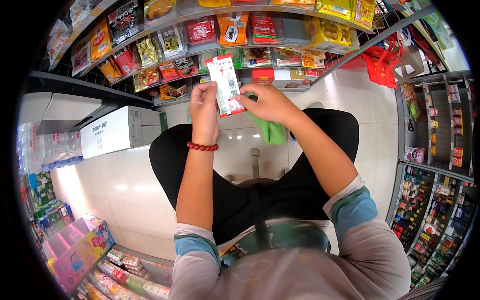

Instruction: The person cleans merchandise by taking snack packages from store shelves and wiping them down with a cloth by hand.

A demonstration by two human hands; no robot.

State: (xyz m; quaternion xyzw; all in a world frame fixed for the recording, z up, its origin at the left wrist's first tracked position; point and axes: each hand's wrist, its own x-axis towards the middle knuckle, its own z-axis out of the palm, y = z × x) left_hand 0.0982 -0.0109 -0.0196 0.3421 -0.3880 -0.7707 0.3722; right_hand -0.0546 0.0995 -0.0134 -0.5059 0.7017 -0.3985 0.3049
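Observation:
A white and red snack packet (pixel 227 87) with a barcode is held upright in front of the shelves. My left hand (pixel 204 107) pinches its left edge; a red bead bracelet circles that wrist. At the packet's lower right edge, my right hand (pixel 267 104) grips it between thumb and fingers. A green cloth (pixel 270 131) hangs just below my right hand; whether those fingers also hold it is hidden.
Ahead are shelves of bagged snacks (pixel 234 27). A white carton (pixel 117 131) and wrapped bottles (pixel 52 145) stand on the left. Red bags (pixel 381 65) hang at the right, above more racks (pixel 440 120). A pink box (pixel 80 245) sits lower left.

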